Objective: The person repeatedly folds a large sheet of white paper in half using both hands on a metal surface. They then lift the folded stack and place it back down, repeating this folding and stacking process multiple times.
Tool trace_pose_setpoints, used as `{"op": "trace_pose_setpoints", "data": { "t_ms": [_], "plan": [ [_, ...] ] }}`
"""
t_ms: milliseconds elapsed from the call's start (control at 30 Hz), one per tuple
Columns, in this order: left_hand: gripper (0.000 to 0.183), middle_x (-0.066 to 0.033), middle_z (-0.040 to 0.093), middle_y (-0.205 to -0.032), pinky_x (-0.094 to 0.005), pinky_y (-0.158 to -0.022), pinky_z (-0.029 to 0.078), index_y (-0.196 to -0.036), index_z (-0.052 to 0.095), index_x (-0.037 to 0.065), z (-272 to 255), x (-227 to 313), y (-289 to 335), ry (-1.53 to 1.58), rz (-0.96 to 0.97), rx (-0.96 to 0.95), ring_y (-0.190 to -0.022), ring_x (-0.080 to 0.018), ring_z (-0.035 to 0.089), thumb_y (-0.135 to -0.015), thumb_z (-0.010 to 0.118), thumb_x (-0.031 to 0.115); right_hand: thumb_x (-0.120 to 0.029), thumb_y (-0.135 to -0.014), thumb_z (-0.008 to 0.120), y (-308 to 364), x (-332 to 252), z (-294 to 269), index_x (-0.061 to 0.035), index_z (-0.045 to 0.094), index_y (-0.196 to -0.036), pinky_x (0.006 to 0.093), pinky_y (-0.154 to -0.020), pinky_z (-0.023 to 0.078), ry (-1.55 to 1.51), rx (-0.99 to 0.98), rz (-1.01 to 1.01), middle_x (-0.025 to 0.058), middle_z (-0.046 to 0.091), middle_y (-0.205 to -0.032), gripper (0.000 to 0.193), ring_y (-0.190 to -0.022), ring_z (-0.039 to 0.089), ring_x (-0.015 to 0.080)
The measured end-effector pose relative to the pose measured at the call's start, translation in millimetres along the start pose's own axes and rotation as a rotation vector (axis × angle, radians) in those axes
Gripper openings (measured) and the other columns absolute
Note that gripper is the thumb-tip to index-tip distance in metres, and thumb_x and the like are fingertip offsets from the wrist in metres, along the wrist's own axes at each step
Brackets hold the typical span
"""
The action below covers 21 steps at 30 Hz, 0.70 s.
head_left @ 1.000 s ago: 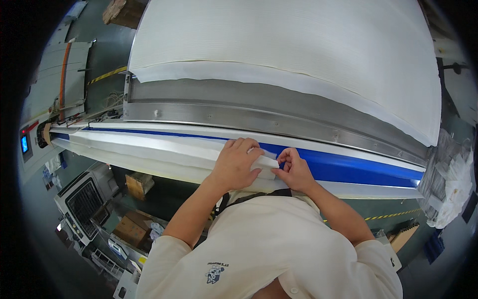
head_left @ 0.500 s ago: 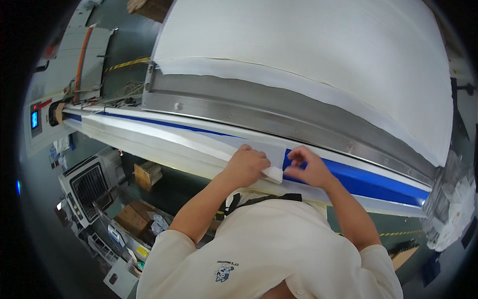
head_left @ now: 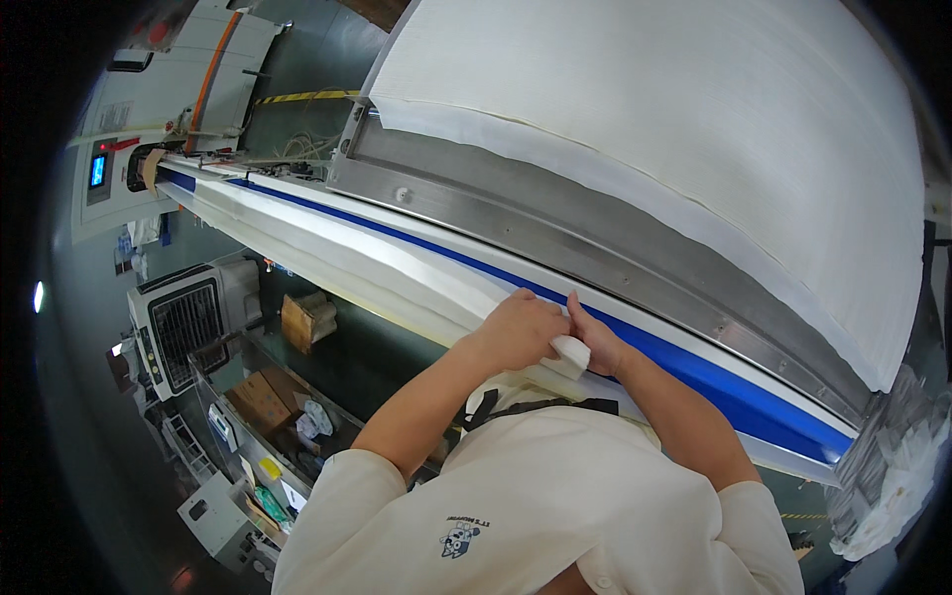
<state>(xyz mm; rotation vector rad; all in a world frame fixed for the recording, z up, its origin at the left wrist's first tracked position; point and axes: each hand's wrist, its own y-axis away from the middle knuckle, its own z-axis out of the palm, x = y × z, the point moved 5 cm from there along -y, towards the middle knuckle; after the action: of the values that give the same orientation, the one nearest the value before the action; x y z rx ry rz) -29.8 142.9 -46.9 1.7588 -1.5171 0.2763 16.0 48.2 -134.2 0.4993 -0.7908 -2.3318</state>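
Observation:
A long stack of thin white sheets, paper or nonwoven by its look, runs lengthwise along a narrow blue belt. My left hand is closed around the near end of this stack, whose white tip pokes out below the fingers. Right against it is my right hand, one digit stretched upward and the palm turned toward the stack's end. Its other fingers are partly hidden, and I see nothing gripped in it.
Beyond the belt runs a grey metal ledge under a large white pile of sheets. A machine with a lit screen stands far left. Lower left are an air cooler, a wooden block and a cart with cardboard boxes.
My right hand has moved left, from apart over the blue belt to beside my left hand, and its curled fingers have straightened. The whole view has turned slightly.

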Motion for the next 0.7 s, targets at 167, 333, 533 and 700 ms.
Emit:
{"op": "trace_pose_setpoints", "data": {
  "t_ms": [167,333,533,700],
  "plan": [
    [0.034,-0.0111,0.065,-0.106,-0.0416,-0.091,0.044,-0.103,0.064,0.008,-37,-29,4,0.168,-0.021,0.365,-0.102,-0.0300,0.059,-0.073,0.075,0.020,-0.069,-0.092,0.019,3,4,-16,-0.0040,0.048,-0.131,0.0352,-0.101,0.039,0.017,-0.014,0.056,0.0093,0.052,-0.133,0.081,-0.122,0.050,0.0200],
    [0.024,-0.0133,0.065,-0.100,-0.0405,-0.085,0.047,-0.101,0.064,0.007,-90,-108,14,0.091,-0.264,0.752,-0.099,-0.0328,0.059,-0.080,0.068,0.018,-0.049,-0.098,0.044,31,-36,-17,-0.0033,0.058,-0.121,0.0328,-0.086,0.047,0.595,0.172,0.062,0.0108,0.063,-0.115,0.053,-0.100,0.061,0.0183],
    [0.024,-0.0107,0.061,-0.109,-0.0420,-0.089,0.043,-0.105,0.062,0.008,-121,-208,22,-0.301,-0.399,1.180,-0.101,-0.0323,0.055,-0.082,0.061,0.015,-0.031,-0.089,0.060,-7,-167,31,-0.0040,0.065,-0.097,0.0338,-0.068,0.050,1.260,0.462,-0.484,0.0114,0.068,-0.083,0.029,-0.073,0.065,0.0212],
    [0.026,-0.0108,0.059,-0.111,-0.0432,-0.090,0.040,-0.105,0.061,0.008,-118,-222,10,-0.264,-0.404,1.236,-0.102,-0.0312,0.055,-0.080,0.057,0.012,-0.025,-0.087,0.057,-66,-279,126,-0.0053,0.064,-0.091,0.0392,-0.068,0.050,1.514,0.525,-0.854,0.0140,0.067,-0.081,0.021,-0.074,0.064,0.0319]
  ]
}}
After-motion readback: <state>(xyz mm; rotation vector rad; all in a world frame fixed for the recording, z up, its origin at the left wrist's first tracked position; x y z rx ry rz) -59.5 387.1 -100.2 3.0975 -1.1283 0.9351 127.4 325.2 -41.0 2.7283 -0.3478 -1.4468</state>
